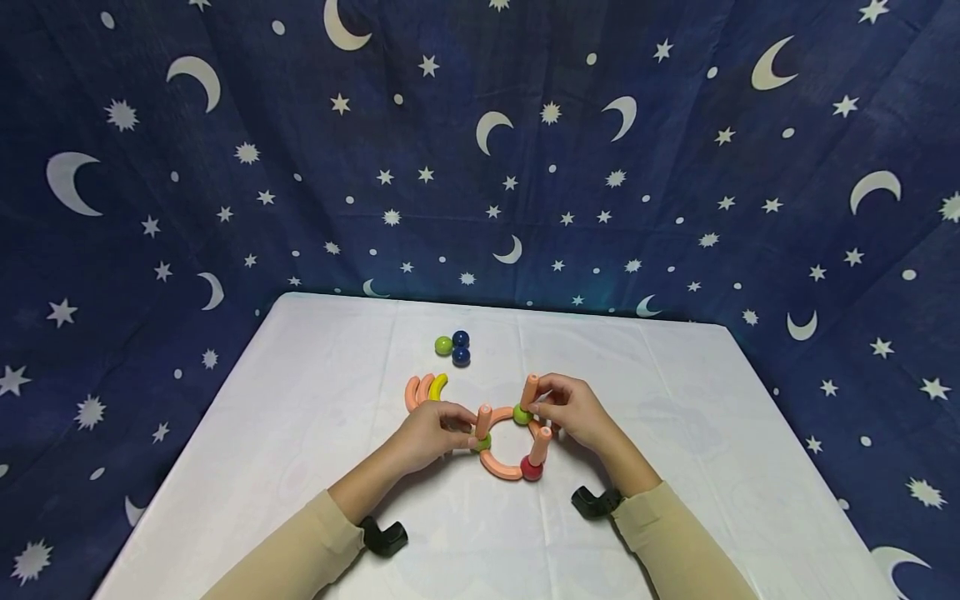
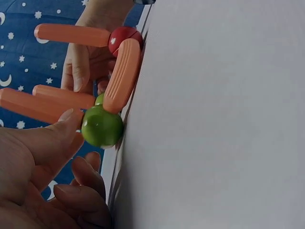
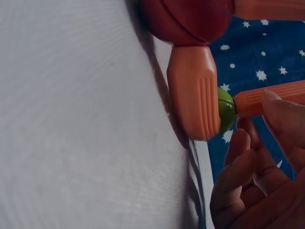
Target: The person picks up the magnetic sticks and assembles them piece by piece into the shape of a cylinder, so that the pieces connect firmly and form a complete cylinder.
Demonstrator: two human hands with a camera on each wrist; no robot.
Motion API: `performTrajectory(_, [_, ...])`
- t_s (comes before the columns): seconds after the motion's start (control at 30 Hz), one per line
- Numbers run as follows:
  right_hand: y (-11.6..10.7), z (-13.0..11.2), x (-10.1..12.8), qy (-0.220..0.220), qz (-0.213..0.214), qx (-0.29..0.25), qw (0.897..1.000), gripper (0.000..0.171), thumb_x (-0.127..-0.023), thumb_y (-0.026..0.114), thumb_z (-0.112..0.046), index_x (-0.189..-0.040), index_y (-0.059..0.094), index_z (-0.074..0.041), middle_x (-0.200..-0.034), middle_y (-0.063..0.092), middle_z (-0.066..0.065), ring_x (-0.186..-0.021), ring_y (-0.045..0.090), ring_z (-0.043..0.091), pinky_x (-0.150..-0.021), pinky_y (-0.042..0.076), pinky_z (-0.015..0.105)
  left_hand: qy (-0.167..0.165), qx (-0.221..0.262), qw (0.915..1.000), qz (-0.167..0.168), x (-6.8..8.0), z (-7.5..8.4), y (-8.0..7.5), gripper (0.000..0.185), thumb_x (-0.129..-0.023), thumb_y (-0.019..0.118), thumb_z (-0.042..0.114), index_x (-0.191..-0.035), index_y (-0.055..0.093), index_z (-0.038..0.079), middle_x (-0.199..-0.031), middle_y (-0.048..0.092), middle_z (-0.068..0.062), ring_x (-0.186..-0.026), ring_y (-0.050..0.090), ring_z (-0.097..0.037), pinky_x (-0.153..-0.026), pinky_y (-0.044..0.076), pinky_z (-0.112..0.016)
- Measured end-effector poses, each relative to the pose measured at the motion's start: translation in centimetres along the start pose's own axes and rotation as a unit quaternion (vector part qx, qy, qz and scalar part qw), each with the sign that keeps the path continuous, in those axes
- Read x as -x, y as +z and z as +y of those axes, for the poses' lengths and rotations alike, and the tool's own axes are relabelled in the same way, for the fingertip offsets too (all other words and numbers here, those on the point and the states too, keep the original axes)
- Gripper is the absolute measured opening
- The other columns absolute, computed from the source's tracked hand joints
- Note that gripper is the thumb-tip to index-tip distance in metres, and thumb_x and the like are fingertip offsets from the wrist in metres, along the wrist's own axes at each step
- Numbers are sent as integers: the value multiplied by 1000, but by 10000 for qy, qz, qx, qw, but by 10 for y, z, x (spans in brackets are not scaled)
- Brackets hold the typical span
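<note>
Both forearms rest on the white table point(image 1: 300, 433), wrists angled inward. Left hand point(image 1: 429, 433) fingers pinch 1 upright orange peg point(image 1: 483, 419) on a green ball point(image 1: 483, 442); right hand point(image 1: 573, 412) fingers pinch another peg point(image 1: 529, 389) mid-table.

Red ball point(image 3: 190, 19) atop ribbed orange piece point(image 3: 194, 93), green ball point(image 3: 226, 110), thumb point(image 3: 286, 125) on orange rod point(image 3: 271, 99)

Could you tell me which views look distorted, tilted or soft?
Head view: evenly lit, wide-angle bowing of the table edges. Left wrist view: turned sideways, green ball sharp. Right wrist view: also sideways, the red ball very close and cropped.
</note>
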State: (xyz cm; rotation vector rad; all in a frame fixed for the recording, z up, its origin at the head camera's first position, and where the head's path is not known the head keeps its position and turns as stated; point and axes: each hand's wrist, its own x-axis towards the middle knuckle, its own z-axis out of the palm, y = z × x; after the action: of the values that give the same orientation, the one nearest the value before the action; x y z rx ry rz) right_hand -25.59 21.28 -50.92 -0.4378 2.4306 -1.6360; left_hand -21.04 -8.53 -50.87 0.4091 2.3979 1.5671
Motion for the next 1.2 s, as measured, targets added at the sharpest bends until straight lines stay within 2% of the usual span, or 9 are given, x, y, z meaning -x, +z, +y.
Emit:
performTrajectory(0.2, [-2, 1, 1, 23, -2, -44, 10000, 23, -93, 82, -9, -115, 75, -5, -99, 74, 20, -69, 59, 17, -54, 51, 29, -114, -140, 9997, 192, -3, 4, -14, 25, -90, 87, 13, -114, 81, 10, -97, 75, -2, -80, 64, -14, -66, 52, -25])
performTrajectory(0.4, [0, 1, 1, 45, -14, -114, 9999, 22, -94, 81, -7, -115, 75, -4, -98, 75, 17, -70, 59, 19, -54, 52, 29, -243, 1, 9985, 495, -16, 9, -38, 32, -92, 84, 9, -123, 76, 4, -102, 75, -6, -83, 65, -14, -70, 54, -26])
performTrajectory(0.53, [1, 2, 1, 40, -9, -132, 9999, 21, -94, 81, -7, -115, 75, -4, -97, 75, 15, -69, 59, 19, -54, 52, 29, -450, 209, 9960, 745, -32, 10, -55, 37, -94, 81, 6, -129, 72, 3, -107, 73, -11, -65, 62, -18, -58, 56, -30])
performTrajectory(0.6, [1, 3, 1, 28, -28, -139, 9999, 21, -94, 81, -8, -114, 75, -4, -96, 75, 17, -68, 59, 19, -53, 51, 29, -506, 180, 9945, 896, -42, 9, -62, 38, -95, 81, 7, -131, 71, 3, -110, 74, -13, -63, 62, -18, -55, 56, -29])
performTrajectory(0.87, [0, 3, 2, 18, -27, -232, 9997, 22, -94, 81, -8, -114, 75, -3, -97, 74, 18, -68, 58, 15, -53, 51, 29, -711, -153, 9876, 1391, -79, 1, -78, 36, -95, 80, 11, -131, 73, 10, -123, 71, -15, -75, 64, -21, -67, 57, -27])
performTrajectory(1.07, [1, 3, 2, 64, 16, -294, 9995, 24, -93, 82, -7, -115, 75, -3, -94, 74, 15, -67, 58, 15, -53, 51, 27, -721, -355, 9873, 1371, -96, -4, -82, 41, -95, 77, 8, -135, 71, 8, -139, 68, -20, -76, 63, -19, -63, 54, -25])
performTrajectory(1.2, [2, 5, 1, 50, -5, -295, 9996, 23, -92, 83, -7, -113, 75, -3, -94, 75, 16, -67, 58, 16, -53, 51, 27, -752, -354, 9891, 1213, -103, -7, -83, 42, -95, 78, 6, -136, 71, 6, -136, 69, -22, -78, 63, -19, -66, 54, -25])
